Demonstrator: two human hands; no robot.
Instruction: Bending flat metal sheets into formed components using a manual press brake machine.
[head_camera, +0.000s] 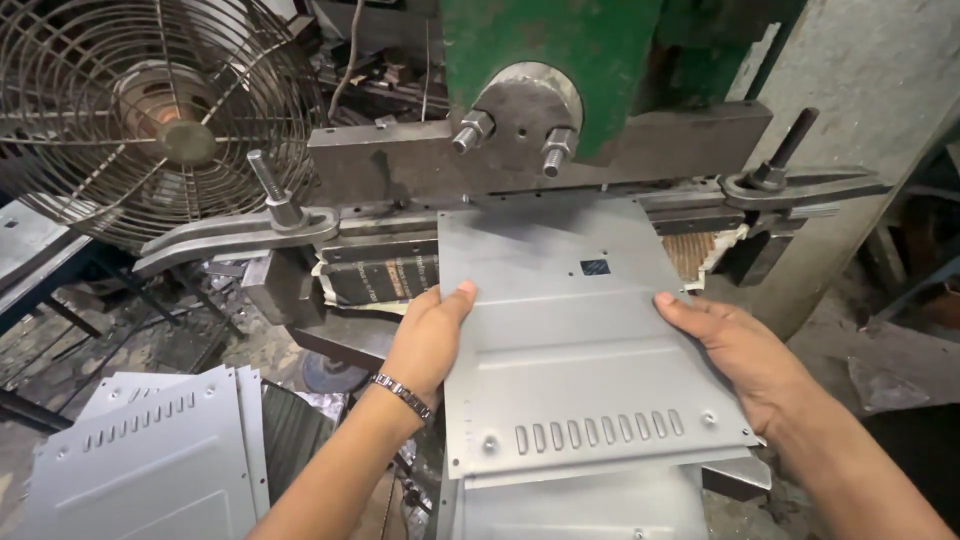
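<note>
— What have you got hold of there?

— A flat grey sheet-metal panel with a row of slots along its near edge (580, 340). My left hand (428, 338) grips its left edge, thumb on top and fingers curled underneath. My right hand (735, 345) lies flatter along the right edge, thumb on the top face; I can't tell how far its fingers wrap below.

— And where does the panel sit?

— Its far edge reaches under the dark steel ram block of the green press (540, 150), between the two long clamp arms with upright bolts (240, 232). The near edge overhangs another grey panel lying below (590, 505).

— How do you do this well?

— As I judge it, keep the sheet level, both sides pushed evenly so the far edge meets the stop square, and fingers kept back at the side edges, well apart from the ram.

— Anything else around?

— A stack of similar slotted grey panels (150, 460) at my lower left, and a round wire-caged fan (150, 110) behind it.
</note>
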